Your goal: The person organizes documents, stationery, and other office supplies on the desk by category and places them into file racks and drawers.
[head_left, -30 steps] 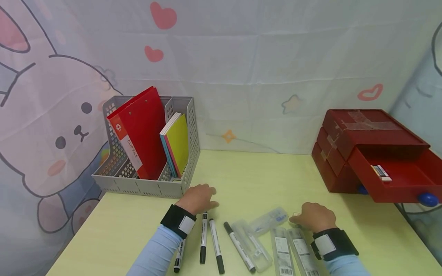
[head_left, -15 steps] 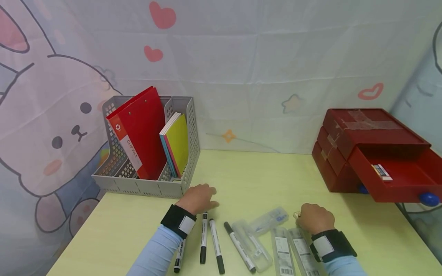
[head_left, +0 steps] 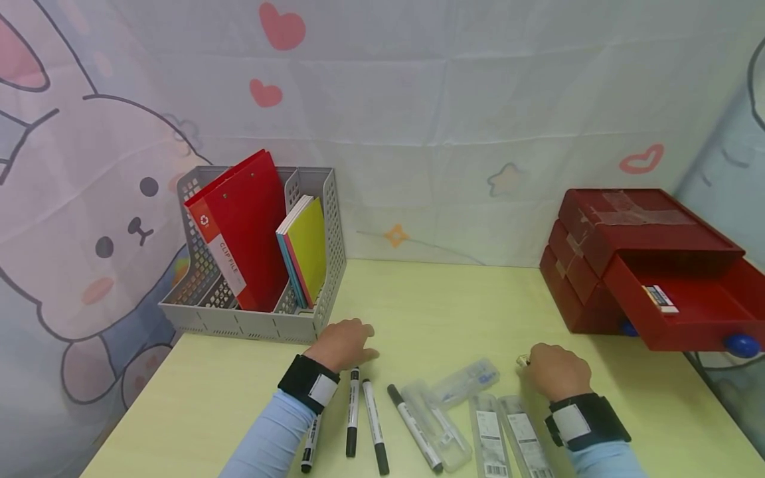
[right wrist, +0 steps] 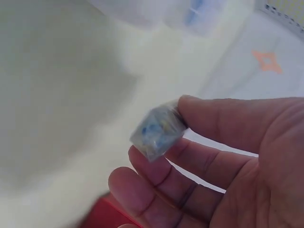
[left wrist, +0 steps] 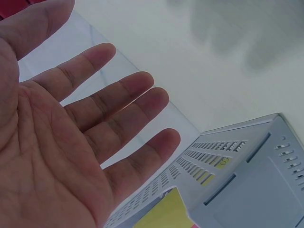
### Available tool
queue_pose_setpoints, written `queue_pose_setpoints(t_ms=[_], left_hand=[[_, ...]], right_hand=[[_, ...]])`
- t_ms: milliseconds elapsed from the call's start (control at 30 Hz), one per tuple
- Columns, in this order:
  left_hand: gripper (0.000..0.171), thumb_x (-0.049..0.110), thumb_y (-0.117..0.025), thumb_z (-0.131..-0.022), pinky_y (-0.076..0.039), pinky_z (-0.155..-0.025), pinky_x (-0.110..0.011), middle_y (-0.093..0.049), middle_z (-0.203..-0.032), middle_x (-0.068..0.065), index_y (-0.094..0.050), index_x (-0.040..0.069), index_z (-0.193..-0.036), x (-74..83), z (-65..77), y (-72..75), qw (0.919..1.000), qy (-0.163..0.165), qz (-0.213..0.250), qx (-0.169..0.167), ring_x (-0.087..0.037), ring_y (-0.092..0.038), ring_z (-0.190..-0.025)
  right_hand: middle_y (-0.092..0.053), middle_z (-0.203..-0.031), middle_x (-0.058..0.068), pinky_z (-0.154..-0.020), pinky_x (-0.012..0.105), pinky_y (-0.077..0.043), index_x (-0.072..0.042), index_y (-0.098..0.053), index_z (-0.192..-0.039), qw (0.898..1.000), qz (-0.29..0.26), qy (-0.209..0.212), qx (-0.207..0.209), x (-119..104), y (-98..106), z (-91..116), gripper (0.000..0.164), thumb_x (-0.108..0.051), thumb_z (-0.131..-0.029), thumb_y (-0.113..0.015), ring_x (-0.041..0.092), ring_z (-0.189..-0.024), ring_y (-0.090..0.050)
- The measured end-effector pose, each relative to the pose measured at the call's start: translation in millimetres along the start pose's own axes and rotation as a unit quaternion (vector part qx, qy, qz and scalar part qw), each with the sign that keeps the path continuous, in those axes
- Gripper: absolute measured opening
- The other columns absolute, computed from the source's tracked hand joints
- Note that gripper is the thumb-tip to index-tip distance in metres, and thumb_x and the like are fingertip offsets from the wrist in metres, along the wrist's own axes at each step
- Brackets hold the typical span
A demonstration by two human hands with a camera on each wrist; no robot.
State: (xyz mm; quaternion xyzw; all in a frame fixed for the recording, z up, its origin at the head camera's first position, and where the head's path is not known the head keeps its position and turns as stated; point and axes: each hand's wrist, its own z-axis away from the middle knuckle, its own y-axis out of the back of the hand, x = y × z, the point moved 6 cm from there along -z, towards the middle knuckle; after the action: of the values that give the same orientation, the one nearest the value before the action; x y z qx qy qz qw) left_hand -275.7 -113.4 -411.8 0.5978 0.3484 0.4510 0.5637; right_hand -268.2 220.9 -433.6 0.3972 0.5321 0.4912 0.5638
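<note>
My right hand (head_left: 558, 372) pinches a small block in clear, shiny wrapping (right wrist: 159, 132) with blue and yellowish patches, held between thumb and fingers; its exact kind is blurred. In the head view it is just over the table, beyond the clear plastic cases (head_left: 490, 435), and mostly hidden by the hand. My left hand (head_left: 339, 345) holds nothing; the left wrist view shows its fingers extended and spread a little. It hovers by the front corner of the grey file rack (head_left: 263, 324), over the far ends of several black-and-white markers (head_left: 352, 411).
Stacked red drawer boxes (head_left: 651, 206) stand at the right. Their top drawer (head_left: 687, 337) is pulled out, with small white-and-dark blocks (head_left: 660, 300) inside. A red clip file (head_left: 251, 226) and thin notebooks (head_left: 307, 252) stand in the rack. A printed cloth (head_left: 406, 166) hangs behind.
My right hand has lifted the small wrapped block from near the clear cases and shifted slightly right and away from them. My left hand has stayed still.
</note>
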Motion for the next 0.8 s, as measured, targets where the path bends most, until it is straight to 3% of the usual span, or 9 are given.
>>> queue_pose_setpoints(t_ms=[300, 533, 667, 800], left_hand=[[0.040, 0.031, -0.074, -0.090, -0.055, -0.081, -0.040, -0.069, -0.108, -0.011, -0.069, 0.005, -0.120, -0.8, -0.2, -0.4, 1.0000, 0.002, -0.001, -0.001, -0.026, -0.065, -0.097], [0.039, 0.032, -0.073, -0.090, -0.054, -0.081, -0.040, -0.069, -0.107, -0.011, -0.069, 0.006, -0.120, -1.6, -1.3, -1.5, 1.0000, 0.000, -0.005, -0.001, -0.025, -0.064, -0.096], [0.039, 0.032, -0.073, -0.090, -0.055, -0.081, -0.040, -0.069, -0.107, -0.011, -0.069, 0.006, -0.120, -1.9, -2.1, -2.4, 1.0000, 0.002, -0.004, -0.004, -0.025, -0.065, -0.096], [0.039, 0.031, -0.073, -0.090, -0.055, -0.081, -0.040, -0.069, -0.107, -0.011, -0.069, 0.006, -0.120, -1.8, -2.4, -2.9, 1.0000, 0.001, -0.003, -0.003, -0.025, -0.065, -0.096]], right_hand=[[-0.050, -0.059, 0.008, -0.048, 0.036, -0.043, 0.003, -0.063, -0.078, 0.998, 0.000, 0.007, 0.063, 0, 66, 7, 0.020, -0.014, -0.088, -0.065, 0.025, -0.053, -0.046], [-0.062, -0.078, 0.026, -0.055, 0.058, -0.053, 0.007, -0.065, -0.081, 0.985, -0.010, 0.023, 0.173, 7, 120, 13, 0.018, -0.008, -0.077, -0.074, 0.041, -0.067, -0.051], [-0.061, -0.078, 0.026, -0.051, 0.057, -0.051, 0.008, -0.066, -0.088, 0.982, -0.020, 0.011, 0.189, 17, 141, 16, 0.020, -0.010, -0.081, -0.071, 0.044, -0.069, -0.050], [-0.057, -0.067, 0.017, -0.047, 0.049, -0.045, 0.006, -0.063, -0.087, 0.981, -0.016, -0.016, 0.191, 34, 157, 19, 0.021, -0.015, -0.090, -0.062, 0.037, -0.062, -0.048]])
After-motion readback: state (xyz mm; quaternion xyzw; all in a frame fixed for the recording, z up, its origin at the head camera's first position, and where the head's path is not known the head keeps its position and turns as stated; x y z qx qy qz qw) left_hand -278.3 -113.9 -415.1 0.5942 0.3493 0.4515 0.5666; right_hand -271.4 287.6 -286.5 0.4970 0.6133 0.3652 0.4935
